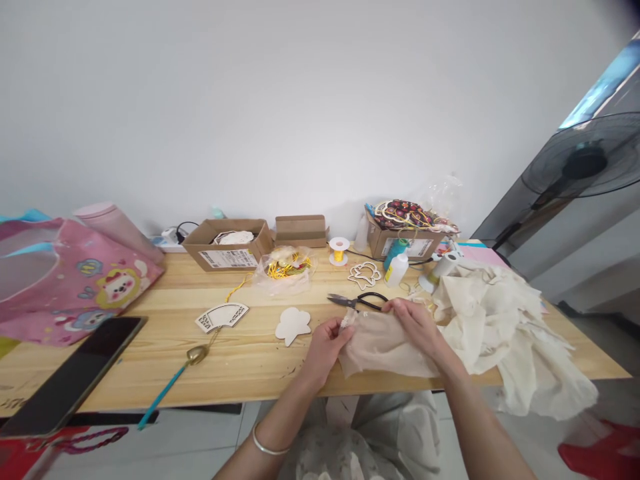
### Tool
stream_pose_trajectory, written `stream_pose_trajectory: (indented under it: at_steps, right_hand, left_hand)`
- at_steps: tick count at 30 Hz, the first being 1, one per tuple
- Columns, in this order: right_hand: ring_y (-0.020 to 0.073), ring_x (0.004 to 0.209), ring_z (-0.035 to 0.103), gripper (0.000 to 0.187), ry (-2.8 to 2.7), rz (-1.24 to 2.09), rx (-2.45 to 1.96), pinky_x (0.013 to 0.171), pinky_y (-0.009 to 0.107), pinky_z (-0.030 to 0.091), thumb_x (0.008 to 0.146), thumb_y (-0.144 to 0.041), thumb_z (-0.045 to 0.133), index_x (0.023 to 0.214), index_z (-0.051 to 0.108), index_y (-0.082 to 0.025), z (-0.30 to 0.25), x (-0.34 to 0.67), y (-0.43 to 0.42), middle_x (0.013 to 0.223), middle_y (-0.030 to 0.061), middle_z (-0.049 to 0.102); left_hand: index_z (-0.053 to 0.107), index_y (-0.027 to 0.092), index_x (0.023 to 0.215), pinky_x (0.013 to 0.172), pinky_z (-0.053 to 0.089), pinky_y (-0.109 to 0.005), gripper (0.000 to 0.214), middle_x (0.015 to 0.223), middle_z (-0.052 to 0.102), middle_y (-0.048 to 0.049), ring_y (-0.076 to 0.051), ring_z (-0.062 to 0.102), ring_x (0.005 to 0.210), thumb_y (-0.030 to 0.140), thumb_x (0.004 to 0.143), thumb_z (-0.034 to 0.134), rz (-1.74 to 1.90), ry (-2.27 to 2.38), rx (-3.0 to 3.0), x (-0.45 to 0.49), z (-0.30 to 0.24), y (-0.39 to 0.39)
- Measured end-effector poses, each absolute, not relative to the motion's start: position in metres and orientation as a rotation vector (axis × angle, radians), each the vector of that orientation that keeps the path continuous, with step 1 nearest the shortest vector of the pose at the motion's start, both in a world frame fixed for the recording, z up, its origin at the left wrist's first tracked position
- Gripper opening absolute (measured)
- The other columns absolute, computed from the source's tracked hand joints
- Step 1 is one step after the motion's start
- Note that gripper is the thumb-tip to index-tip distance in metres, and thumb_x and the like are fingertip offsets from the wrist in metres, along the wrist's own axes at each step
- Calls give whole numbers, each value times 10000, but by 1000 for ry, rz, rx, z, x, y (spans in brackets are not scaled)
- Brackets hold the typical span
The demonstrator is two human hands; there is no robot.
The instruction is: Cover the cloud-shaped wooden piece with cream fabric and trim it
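Note:
A piece of thin beige fabric is stretched between my hands over the table's front edge. My left hand pinches its left upper corner, which looks frayed. At the upper right, my right hand grips the same cloth, fingers closed. Just behind the fabric lie black-handled scissors, blades pointing left, handles near my right fingers. A flat cream cutout with a lobed outline rests left of my left hand. Beside my right arm, a crumpled heap of cream fabric partly hangs over the edge.
Behind stand a white bottle, a thread spool, a wooden frame cutout and cardboard boxes. To the left lie a fan-shaped ornament with a blue-tipped tassel, a phone and a pink bag. A standing fan is at right.

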State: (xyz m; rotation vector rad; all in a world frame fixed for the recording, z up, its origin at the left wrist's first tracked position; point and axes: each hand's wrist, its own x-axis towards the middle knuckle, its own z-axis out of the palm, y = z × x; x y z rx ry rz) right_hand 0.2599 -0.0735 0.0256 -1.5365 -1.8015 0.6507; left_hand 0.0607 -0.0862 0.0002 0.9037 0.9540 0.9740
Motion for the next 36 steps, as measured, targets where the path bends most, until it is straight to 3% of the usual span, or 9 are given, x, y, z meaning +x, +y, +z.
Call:
stream_pose_trajectory:
  at_steps: [3, 8, 12, 18, 21, 25, 27, 31, 36]
  right_hand:
    - [158, 516, 501, 469, -1807, 583, -1607, 526, 260, 363, 860, -445, 278, 786, 639, -156, 28, 281, -75, 537, 19, 556]
    - [176, 657, 587, 335, -1947, 507, -1640, 596, 271, 414, 848, -385, 364, 823, 630, -182, 29, 299, -83, 749, 52, 659]
    - [186, 665, 594, 278, -2140, 354, -1523, 621, 295, 454, 782, -414, 509, 870, 632, -182, 30, 298, -97, 706, 56, 647]
    - [249, 866, 607, 443, -2272, 23, -1468, 765, 389, 478, 697, -451, 617, 1050, 595, -183, 19, 312, -127, 933, 115, 658]
    - [278, 919, 589, 485, -2282, 42, -1486, 789, 428, 477, 652, -439, 649, 1076, 593, -210, 17, 327, -135, 1027, 124, 628]
    - [257, 783, 618, 209, -2288, 136, -1488, 699, 403, 509, 672, -266, 599, 862, 674, -309, 26, 350, -135, 872, 65, 665]
    - [233, 715, 621, 183, -2209, 94, -1492, 632, 364, 515, 712, -216, 534, 770, 684, -305, 37, 361, -133, 774, 58, 661]
    - [214, 742, 579, 233, -1777, -166, -1559, 547, 330, 479, 748, -228, 474, 857, 667, -299, 62, 370, -133, 905, 64, 610]
    - [205, 760, 543, 181, -933, -106, -1490, 678, 351, 431, 631, -226, 535, 771, 650, -214, 89, 366, -126, 844, 48, 607]
  left_hand:
    - [616, 149, 830, 631, 405, -235, 263, 726, 643, -14, -133, 552, 655, 373, 692, 630, 1085, 933, 864, 57, -3, -86]
    - [581, 165, 864, 634, 414, -239, 261, 753, 632, -14, -135, 552, 667, 380, 719, 602, 1137, 930, 827, 51, -2, -88]
    - [567, 165, 860, 661, 421, -246, 287, 760, 622, -14, -147, 559, 700, 404, 706, 607, 1120, 1021, 888, 45, 1, -96]
    - [548, 169, 943, 607, 425, -249, 423, 712, 623, -3, -153, 565, 648, 428, 629, 665, 1044, 1171, 878, 38, -1, -105]
    - [592, 153, 875, 614, 420, -243, 354, 722, 625, -9, -155, 559, 680, 416, 647, 652, 988, 1130, 959, 39, 1, -105]
    - [575, 148, 762, 555, 405, -218, 272, 643, 586, 8, -124, 528, 609, 406, 686, 617, 945, 1069, 1007, 44, 4, -102]
    - [531, 163, 757, 470, 378, -194, 257, 580, 547, 36, -91, 490, 506, 394, 685, 619, 934, 1063, 1003, 46, 6, -102]
    - [475, 187, 875, 290, 186, -165, 284, 436, 433, 103, -41, 293, 283, 392, 707, 577, 717, 1085, 1068, 54, 8, -109]
    - [464, 191, 981, 307, 248, -169, 307, 460, 466, 88, -52, 342, 299, 340, 726, 550, 483, 897, 1135, 67, 3, -129]
